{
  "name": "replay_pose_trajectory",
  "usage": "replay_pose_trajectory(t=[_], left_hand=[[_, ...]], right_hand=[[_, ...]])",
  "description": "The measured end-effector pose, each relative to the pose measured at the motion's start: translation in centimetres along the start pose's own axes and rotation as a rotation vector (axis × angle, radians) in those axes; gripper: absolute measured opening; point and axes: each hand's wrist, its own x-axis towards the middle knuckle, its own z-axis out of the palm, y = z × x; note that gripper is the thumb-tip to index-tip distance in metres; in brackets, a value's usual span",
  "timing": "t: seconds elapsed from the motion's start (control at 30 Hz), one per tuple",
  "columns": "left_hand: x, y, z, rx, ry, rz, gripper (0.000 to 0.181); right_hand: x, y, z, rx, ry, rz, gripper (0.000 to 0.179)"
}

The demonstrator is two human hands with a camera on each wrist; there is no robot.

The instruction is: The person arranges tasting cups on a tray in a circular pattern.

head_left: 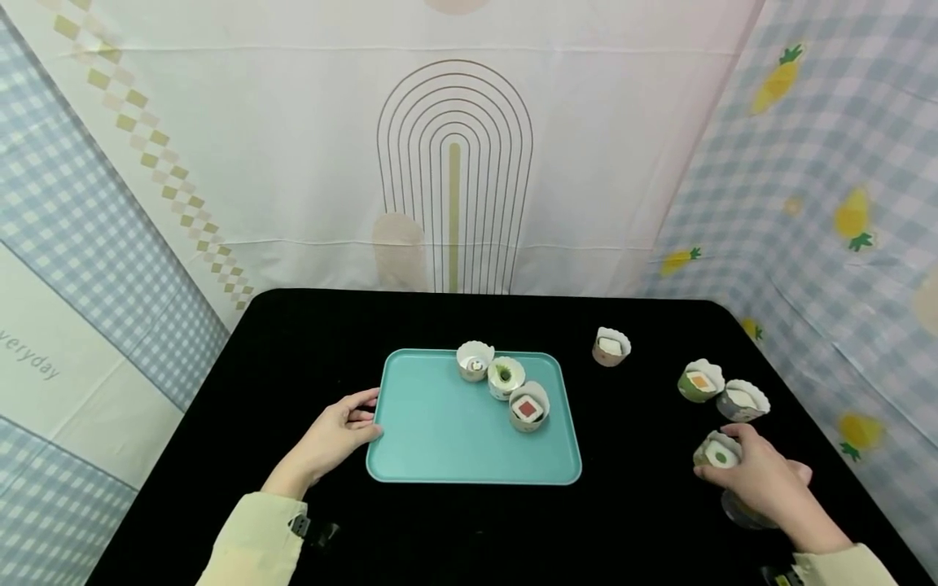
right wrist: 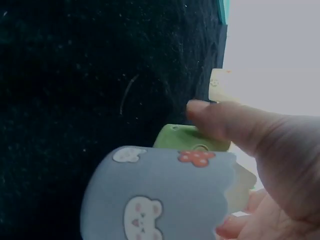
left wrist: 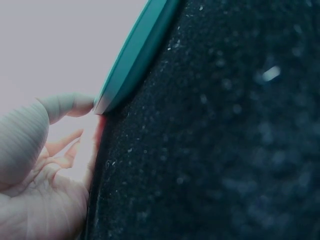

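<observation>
At the left edge of a teal tray [head_left: 469, 456], my left hand [head_left: 333, 435] holds the rim with thumb and fingertips; the left wrist view shows the thumb [left wrist: 77, 104] at the tray's edge. My right hand [head_left: 765, 476] grips a green paper baking cup [head_left: 716, 452] at the right, thumb on its near side and fingers on the far side. Inside that cup is a white piece with a green mark. Close under the right hand is a grey-blue baking cup [right wrist: 150, 195] with a printed bear, partly hidden by the hand in the head view.
On the tray's right half stand a white-lined cup [head_left: 474, 362], a cup with a green ring [head_left: 506, 378] and one with a red-topped piece [head_left: 528, 407]. Beyond the tray are a tan cup [head_left: 611, 347], a green cup [head_left: 699, 381] and a grey cup [head_left: 742, 401].
</observation>
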Motion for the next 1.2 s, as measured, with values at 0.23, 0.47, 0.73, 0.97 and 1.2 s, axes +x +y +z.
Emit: replay_pose_trajectory(t=[0.23, 0.47, 0.73, 0.97, 1.2], left_hand=[[0.0, 0.0, 0.0, 0.005, 0.003, -0.003, 0.065], [0.0, 0.0, 0.0, 0.004, 0.002, -0.008, 0.065], [0.0, 0.0, 0.1, -0.010, 0.000, 0.008, 0.065], [0.1, 0.1, 0.2, 0.008, 0.011, 0.001, 0.064], [-0.1, 0.2, 0.2, -0.005, 0.008, 0.012, 0.065]], right_hand=[[0.0, -0.2, 0.4, 0.005, 0.047, -0.015, 0.072], [0.0, -1.8, 1.3, -0.050, 0.118, -0.043, 0.067], [0.3, -3.5, 2.4, -0.070, 0.146, -0.116, 0.072], [0.5, -3.9, 3.1, -0.151, 0.166, -0.178, 0.067], [0.7, -4.7, 3.7, -0.144, 0.213, -0.214, 0.059]])
